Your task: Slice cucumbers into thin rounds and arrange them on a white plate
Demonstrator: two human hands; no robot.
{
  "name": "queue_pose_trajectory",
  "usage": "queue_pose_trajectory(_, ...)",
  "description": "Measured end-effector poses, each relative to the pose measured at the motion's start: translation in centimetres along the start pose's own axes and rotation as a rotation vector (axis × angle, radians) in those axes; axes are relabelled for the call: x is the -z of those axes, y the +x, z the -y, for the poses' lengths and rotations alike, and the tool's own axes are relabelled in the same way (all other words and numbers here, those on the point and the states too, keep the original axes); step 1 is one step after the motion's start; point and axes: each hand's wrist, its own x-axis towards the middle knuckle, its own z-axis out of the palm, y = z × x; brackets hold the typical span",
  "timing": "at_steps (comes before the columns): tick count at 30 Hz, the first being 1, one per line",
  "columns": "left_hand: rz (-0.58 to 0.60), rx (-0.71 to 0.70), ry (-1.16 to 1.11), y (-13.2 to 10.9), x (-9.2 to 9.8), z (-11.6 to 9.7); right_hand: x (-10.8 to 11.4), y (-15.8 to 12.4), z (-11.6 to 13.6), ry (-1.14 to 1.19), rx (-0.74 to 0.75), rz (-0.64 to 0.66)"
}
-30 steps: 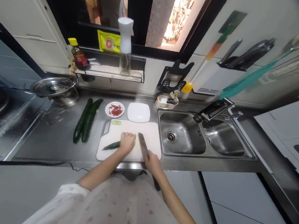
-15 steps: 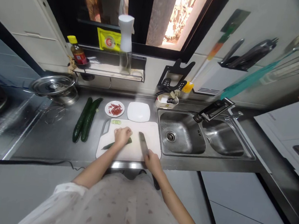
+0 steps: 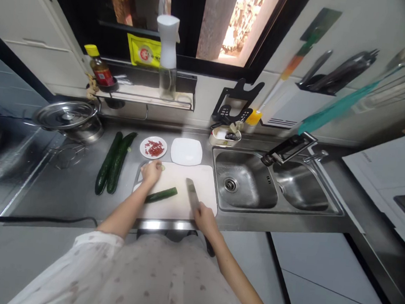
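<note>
My left hand [image 3: 151, 172] is at the upper left of the white cutting board [image 3: 203, 185], its fingers pinched on a cucumber slice. Pale green slices [image 3: 163, 167] show beside the fingertips; my hand hides the others there. A cut length of cucumber [image 3: 162, 195] lies on the board below, its left end partly covered by my forearm. My right hand [image 3: 205, 218] grips a knife [image 3: 192, 193] by its handle over the right half of the board. The blade points away from me, apart from the cucumber.
Two whole cucumbers [image 3: 117, 163] lie left of the board. Behind it are a plate of chopped red pieces [image 3: 154, 139] and a white dish [image 3: 186, 151]. A double sink [image 3: 243, 207] is to the right, and a lidded steel pot [image 3: 91, 130] stands at the back left.
My left hand has moved left and away from me, from the cucumber's cut end to the slices, uncovering that end. My right hand and the knife have barely moved.
</note>
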Motion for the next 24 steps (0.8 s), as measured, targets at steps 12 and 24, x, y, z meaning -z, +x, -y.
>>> queue_pose_trajectory(12,-0.029,-0.132,0.094,0.4,-0.3,0.3,-0.2,0.7,-0.3,0.009,-0.001,0.010)
queue_pose_trajectory(24,0.004,-0.135,0.174,-0.7,0.2,0.4,0.0,1.1,-0.1,0.040,-0.007,0.043)
